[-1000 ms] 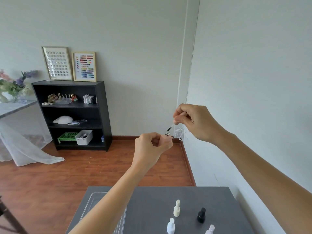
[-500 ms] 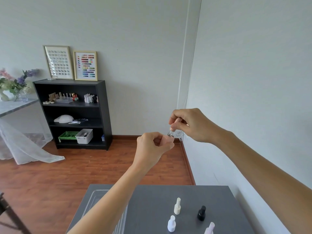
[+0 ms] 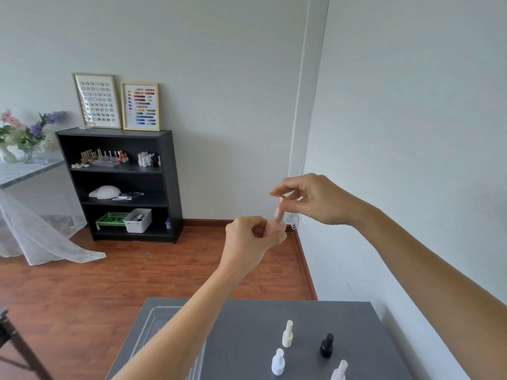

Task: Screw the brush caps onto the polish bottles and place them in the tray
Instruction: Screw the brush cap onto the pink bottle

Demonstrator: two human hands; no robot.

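Note:
My left hand (image 3: 252, 242) is raised above the table, its fingers closed around a small polish bottle that is mostly hidden in the fist. My right hand (image 3: 312, 198) pinches the top of a pale pink brush cap (image 3: 279, 213), which stands upright on the bottle. On the grey table (image 3: 247, 338) below stand a cream bottle (image 3: 287, 334), a black bottle (image 3: 326, 349), a white bottle (image 3: 278, 362) and a pale pink bottle (image 3: 339, 371), all capped. A clear plastic tray (image 3: 153, 325) lies at the table's left, partly hidden by my left forearm.
A white wall (image 3: 411, 160) runs close along the table's right side. Across the wooden floor stands a black shelf unit (image 3: 120, 185) with bottles, baskets and two framed charts on top. A draped side table with flowers (image 3: 24, 133) is at the far left.
My right hand has come down from above the bottle, lowering the brush into it, so the cap now sits on the bottle held in my left hand.

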